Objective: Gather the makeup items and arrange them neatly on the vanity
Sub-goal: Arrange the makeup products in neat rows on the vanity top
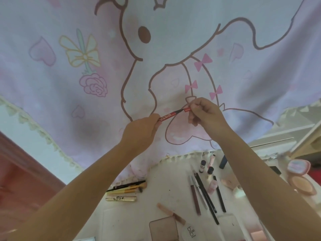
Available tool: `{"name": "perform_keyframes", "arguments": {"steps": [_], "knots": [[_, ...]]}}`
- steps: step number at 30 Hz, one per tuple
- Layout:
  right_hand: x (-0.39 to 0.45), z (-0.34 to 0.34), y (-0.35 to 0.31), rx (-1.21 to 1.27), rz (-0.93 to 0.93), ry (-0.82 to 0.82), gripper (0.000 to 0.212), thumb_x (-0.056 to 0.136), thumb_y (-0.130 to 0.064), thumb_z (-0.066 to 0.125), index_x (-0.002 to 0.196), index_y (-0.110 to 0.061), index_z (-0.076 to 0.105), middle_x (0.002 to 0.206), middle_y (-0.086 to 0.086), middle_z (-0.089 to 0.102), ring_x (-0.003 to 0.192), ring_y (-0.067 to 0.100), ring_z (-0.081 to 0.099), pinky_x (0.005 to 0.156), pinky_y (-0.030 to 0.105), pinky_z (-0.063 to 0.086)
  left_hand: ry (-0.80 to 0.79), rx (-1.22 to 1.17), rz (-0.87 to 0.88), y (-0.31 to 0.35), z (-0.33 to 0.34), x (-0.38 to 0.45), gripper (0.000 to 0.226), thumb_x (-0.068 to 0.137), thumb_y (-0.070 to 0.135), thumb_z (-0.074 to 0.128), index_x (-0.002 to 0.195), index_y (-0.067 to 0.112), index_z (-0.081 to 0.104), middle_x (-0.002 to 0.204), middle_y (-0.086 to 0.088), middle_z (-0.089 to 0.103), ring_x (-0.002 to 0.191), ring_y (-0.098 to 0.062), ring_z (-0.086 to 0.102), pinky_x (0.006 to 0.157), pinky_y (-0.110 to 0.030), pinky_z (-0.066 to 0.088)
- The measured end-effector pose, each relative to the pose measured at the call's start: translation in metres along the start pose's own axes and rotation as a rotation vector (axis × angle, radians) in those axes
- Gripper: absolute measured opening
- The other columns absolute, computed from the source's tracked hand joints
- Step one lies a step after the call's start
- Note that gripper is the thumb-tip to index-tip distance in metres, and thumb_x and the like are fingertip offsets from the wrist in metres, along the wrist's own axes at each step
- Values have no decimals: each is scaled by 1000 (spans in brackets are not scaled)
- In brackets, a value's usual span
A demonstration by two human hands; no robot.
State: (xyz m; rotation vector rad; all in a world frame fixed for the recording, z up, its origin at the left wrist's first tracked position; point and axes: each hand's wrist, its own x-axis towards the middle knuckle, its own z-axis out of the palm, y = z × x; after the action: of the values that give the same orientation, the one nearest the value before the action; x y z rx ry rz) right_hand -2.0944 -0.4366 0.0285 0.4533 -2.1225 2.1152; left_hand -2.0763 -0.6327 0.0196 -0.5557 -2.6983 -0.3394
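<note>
A red eyeliner pen (167,116) with white lettering is held up in front of the curtain. My left hand (140,131) grips its body. My right hand (205,113) pinches the red cap (187,109), which sits just off the pen's dark tip. Below, on the white vanity top (161,193), lie several makeup items: brushes and a gold tube (121,198) at the left, a row of dark pencils (205,193) in the middle, small bottles (202,166) behind them, and a pink compact (298,167) at the right.
A pink cartoon-print curtain (104,66) with a tasselled hem hangs over the vanity's back. A brown palette (163,228) and a clear case (227,225) lie near the front edge. A reddish door (20,171) stands at the left, white shelves (284,136) at the right.
</note>
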Motion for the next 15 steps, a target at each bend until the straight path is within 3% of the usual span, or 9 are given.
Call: {"name": "perform_keyframes", "arguments": {"steps": [6, 10, 15], "knots": [[1, 0, 8, 32, 33, 49, 27, 93, 1, 40, 74, -13, 53, 44, -10, 55, 44, 4, 53, 44, 15, 41, -8, -2, 12, -7, 7, -3, 32, 97, 26, 30, 110, 8, 53, 69, -1, 52, 53, -17, 42, 51, -26, 35], [-1, 3, 17, -10, 89, -40, 28, 92, 2, 40, 74, -12, 54, 45, -8, 57, 45, 4, 54, 46, 15, 43, -24, -19, 40, -10, 15, -7, 31, 97, 26, 31, 107, 7, 54, 71, -4, 57, 54, -16, 43, 51, -25, 35], [-2, 2, 40, -69, 234, -115, 24, 91, 3, 44, 78, -9, 60, 58, 2, 56, 46, 4, 53, 46, 14, 44, -137, -42, 34, -13, 35, -13, 30, 98, 28, 28, 104, 9, 50, 65, 5, 44, 52, -14, 40, 46, -21, 30]]}}
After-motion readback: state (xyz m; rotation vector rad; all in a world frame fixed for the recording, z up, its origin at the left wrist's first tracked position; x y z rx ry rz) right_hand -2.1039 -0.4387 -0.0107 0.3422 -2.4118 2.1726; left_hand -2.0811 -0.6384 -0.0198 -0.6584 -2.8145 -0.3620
